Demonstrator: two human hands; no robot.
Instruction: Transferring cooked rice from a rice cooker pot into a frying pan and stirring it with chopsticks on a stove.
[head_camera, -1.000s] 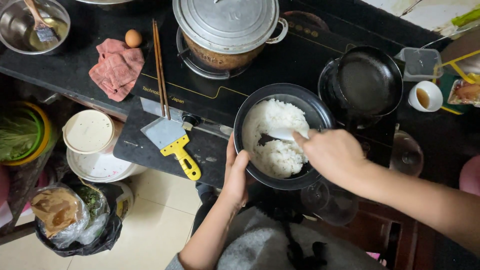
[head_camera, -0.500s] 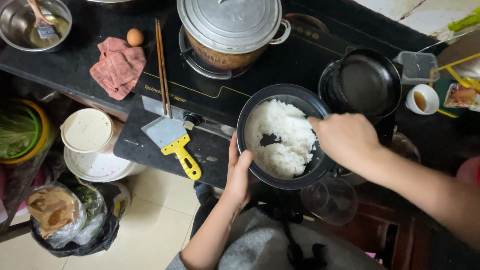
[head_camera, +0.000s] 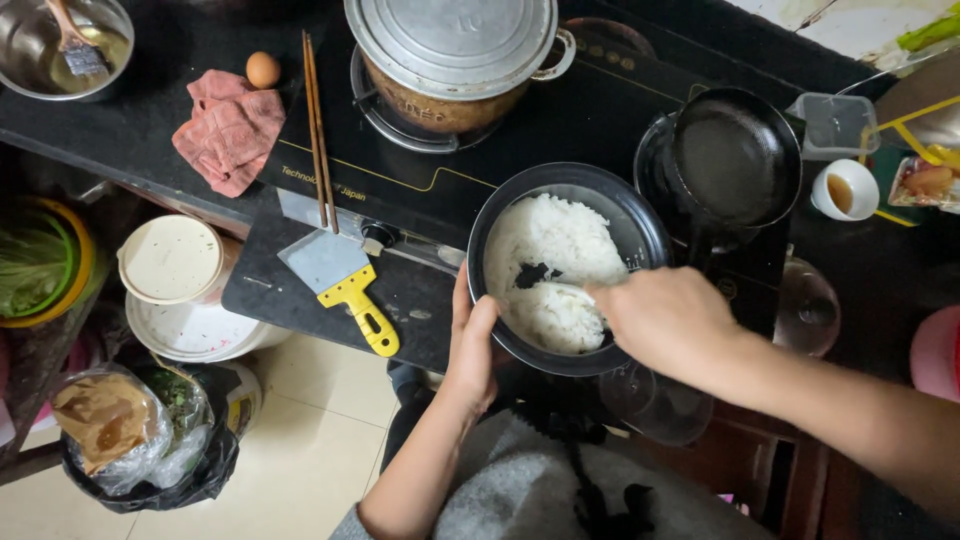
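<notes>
Inside black pot (head_camera: 640, 215): white rice (head_camera: 555, 270).

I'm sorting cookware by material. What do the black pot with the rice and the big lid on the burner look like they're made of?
The black pot looks like metal with a dark, slightly glossy non-stick coating: thin rim, soft sheen. The coating is a guess. The lid looks like bare aluminium or steel: dull grey, with concentric rings and scuffs.

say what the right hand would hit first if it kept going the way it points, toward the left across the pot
Most likely the white rice in the black pot: the right hand points left across the bowl, just above the rice. Beyond it come the pot's near-left wall and the left hand. Depth is unclear.
</notes>
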